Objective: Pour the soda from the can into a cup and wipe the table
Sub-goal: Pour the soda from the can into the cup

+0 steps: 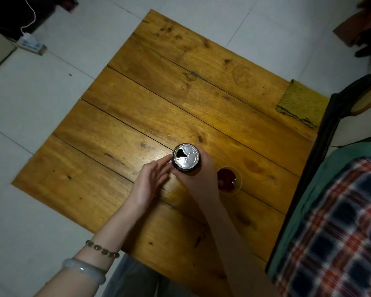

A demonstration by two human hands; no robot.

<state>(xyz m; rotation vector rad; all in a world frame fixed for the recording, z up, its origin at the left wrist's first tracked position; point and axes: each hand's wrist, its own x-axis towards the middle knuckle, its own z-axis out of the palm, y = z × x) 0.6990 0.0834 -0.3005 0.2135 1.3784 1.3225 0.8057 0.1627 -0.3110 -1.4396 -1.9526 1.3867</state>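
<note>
The table [137, 108] is free to cross along its left and far edges. Can [186, 156] and cup [239, 183], just beside each other, block the middle toward the right edge; a cloth [300, 106] covers the far right corner

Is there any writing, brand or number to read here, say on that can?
Nothing legible anywhere.
On the can: embossed marks on top, too small to read.
On the table: a round mark, illegible.
On the power strip: a blue label, too blurred.
</note>
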